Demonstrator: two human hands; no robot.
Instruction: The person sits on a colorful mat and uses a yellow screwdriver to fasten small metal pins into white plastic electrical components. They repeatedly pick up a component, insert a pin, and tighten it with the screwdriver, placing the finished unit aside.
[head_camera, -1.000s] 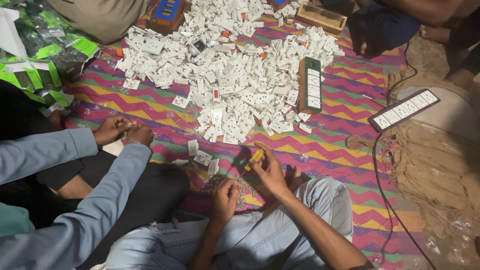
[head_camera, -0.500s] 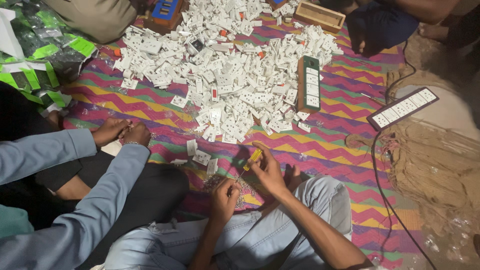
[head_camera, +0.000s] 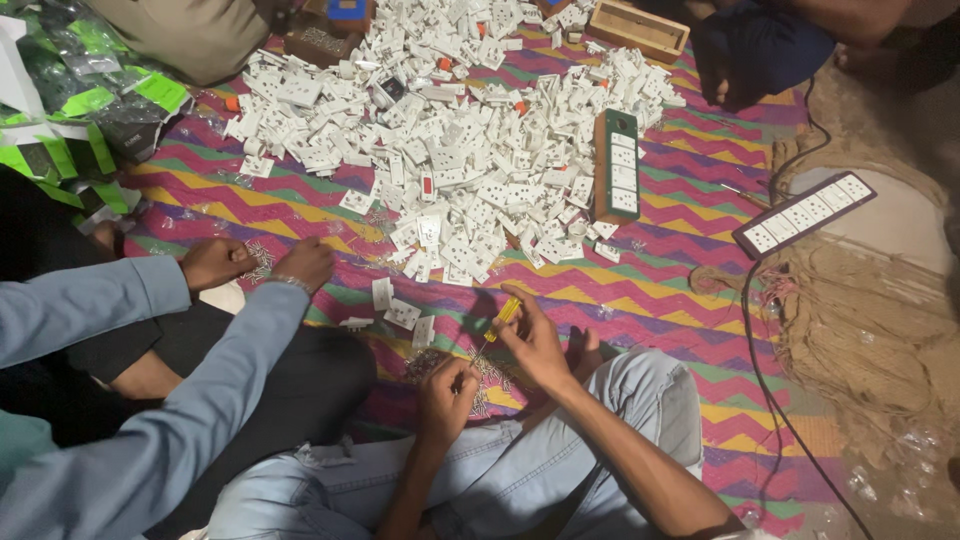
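1. Here, in the head view, the person sits cross-legged in pale jeans on a zigzag-patterned mat (head_camera: 300, 215), both hands working just on the near side of a big heap of white switch parts (head_camera: 450, 130).
2. The right hand (head_camera: 535, 345) is wrapped around a yellow-handled screwdriver (head_camera: 500, 322), whose handle juts out from the fingers toward the heap while the thin shaft slants down toward the left hand.
3. The left hand (head_camera: 447, 392) is curled tight around something small at the screwdriver's tip; what it grips is too hidden to name.
4. A scatter of small metal screws (head_camera: 490, 375) lies on the mat between the two hands and the person's knee.
5. A few loose white pieces (head_camera: 400, 310) lie just on the near side of the heap, beside the left hand.
6. A green socket strip (head_camera: 617, 165) lies against the right edge of the heap, and a dark socket strip (head_camera: 803, 213) lies well to the right of the heap, on bare ground.
7. Left of the heap's near edge, a co-worker in blue sleeves has both hands (head_camera: 260, 265) down on the mat.
8. Beyond the heap's far right corner stands a wooden box (head_camera: 640, 30).
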